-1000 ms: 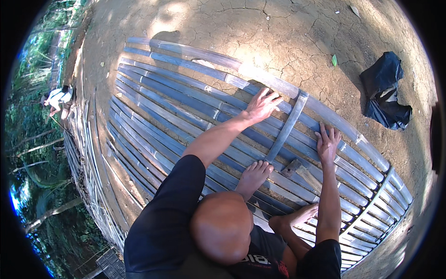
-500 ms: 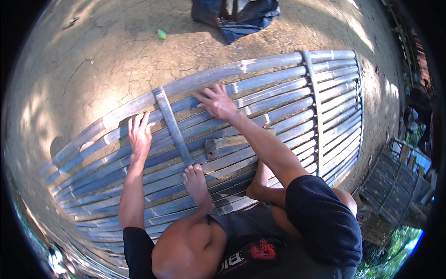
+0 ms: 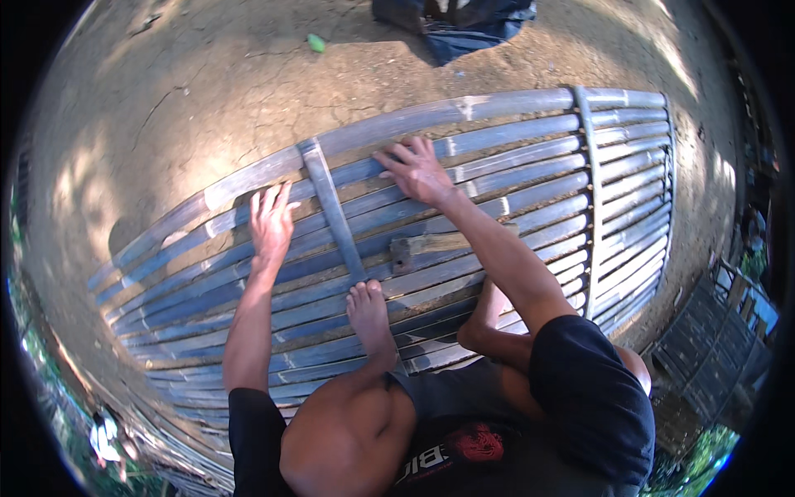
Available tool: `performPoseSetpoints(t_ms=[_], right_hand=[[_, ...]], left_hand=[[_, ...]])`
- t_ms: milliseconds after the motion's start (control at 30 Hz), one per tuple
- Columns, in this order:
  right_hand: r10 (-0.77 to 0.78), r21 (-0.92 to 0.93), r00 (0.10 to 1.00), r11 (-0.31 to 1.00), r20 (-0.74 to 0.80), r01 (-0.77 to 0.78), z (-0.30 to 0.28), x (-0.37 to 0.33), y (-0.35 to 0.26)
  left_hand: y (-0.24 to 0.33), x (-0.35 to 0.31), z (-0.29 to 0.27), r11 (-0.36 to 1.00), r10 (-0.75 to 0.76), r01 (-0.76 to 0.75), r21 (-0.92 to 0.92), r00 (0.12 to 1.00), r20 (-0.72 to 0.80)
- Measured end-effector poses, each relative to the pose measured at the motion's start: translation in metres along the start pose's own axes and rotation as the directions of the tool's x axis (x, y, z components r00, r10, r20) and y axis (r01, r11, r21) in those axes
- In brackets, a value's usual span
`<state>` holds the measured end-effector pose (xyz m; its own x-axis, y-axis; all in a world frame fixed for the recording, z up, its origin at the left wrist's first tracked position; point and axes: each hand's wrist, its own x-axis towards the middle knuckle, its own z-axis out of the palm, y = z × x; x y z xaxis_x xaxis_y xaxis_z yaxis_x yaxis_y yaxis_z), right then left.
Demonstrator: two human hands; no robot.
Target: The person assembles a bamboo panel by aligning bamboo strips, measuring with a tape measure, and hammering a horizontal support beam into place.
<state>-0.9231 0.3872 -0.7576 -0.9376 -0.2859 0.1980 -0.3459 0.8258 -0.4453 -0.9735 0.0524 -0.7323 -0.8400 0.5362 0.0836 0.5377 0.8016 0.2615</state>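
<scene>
I squat on a platform of grey bamboo slats (image 3: 389, 170) with crosswise strips. Resting on the far left slats is my left hand (image 3: 272, 224), fingers stretched out and apart. It lies just left of a flat crosswise strip (image 3: 334, 211). My right hand (image 3: 421, 174) is spread over the slats on the other side of that strip, with nothing visible in it. Below my right forearm lies a wooden-handled tool (image 3: 439, 242) with a block-like head, partly hidden by the arm. My bare left foot (image 3: 369, 311) stands by the strip's near end.
A second crosswise strip (image 3: 591, 190) spans the slats at the right. Beyond the platform is cracked dirt ground (image 3: 248, 108) with a green leaf (image 3: 315, 43) and a dark blue bag (image 3: 480, 33). A dark woven panel (image 3: 704, 340) leans at the right.
The whole view has shifted, so the scene sits farther right and slightly higher. Both hands stay in nearly the same places on the slats, and the tool has not moved.
</scene>
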Motion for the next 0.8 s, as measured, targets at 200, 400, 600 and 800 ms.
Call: performPoseSetpoints(t_ms=[200,400,600,800], right_hand=[[-0.017,-0.014,1.0,1.0,0.003,0.017,0.002,0.005,-0.002],[0.013,0.005,1.0,1.0,0.011,-0.013,-0.002,0.006,-0.007],[0.027,-0.014,0.999,1.0,0.016,-0.027,-0.001,0.005,-0.005],[0.037,-0.004,0.999,0.999,0.018,-0.037,0.001,0.011,-0.003]], left_hand=[[-0.012,-0.008,0.009,0.999,-0.036,0.036,-0.022,0.999,-0.007],[-0.009,-0.005,0.005,0.999,-0.016,0.016,-0.029,1.0,-0.015],[-0.006,-0.002,0.006,1.0,-0.026,0.025,-0.016,1.0,-0.013],[-0.008,-0.002,0.006,0.997,0.011,-0.017,-0.075,0.997,-0.082]])
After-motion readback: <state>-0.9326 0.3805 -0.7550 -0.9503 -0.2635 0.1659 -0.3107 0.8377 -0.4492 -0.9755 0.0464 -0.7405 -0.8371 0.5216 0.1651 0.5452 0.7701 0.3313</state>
